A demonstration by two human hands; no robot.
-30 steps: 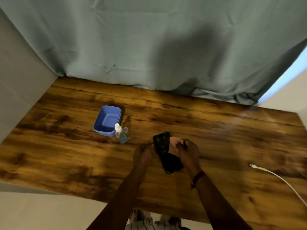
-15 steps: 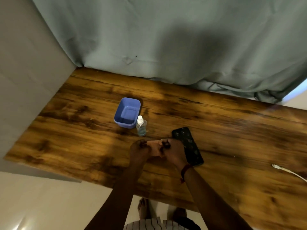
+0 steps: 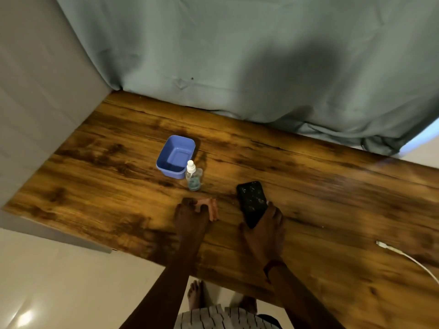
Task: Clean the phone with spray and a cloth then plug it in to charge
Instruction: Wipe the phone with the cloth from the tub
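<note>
A black phone point(image 3: 251, 201) lies flat on the wooden table point(image 3: 332, 198), its screen smeared. My right hand point(image 3: 267, 227) grips the phone's near end, fingers on both sides. My left hand point(image 3: 190, 216) rests on the table to the left, holding a small pinkish cloth point(image 3: 212, 208) against the wood. A small clear spray bottle point(image 3: 193, 178) with a white top and bluish liquid stands just behind the cloth. The white charging cable point(image 3: 403, 256) lies at the right edge, its plug end pointing left, well apart from the phone.
A blue plastic tub point(image 3: 175, 156) sits behind the spray bottle, touching it or nearly so. A grey-green curtain point(image 3: 237, 55) hangs along the table's far edge. The table's near edge runs under my forearms, with floor and my feet below.
My hands have separated: the left keeps the cloth on the table, while the right has moved to the phone's near end. The view has shifted left.
</note>
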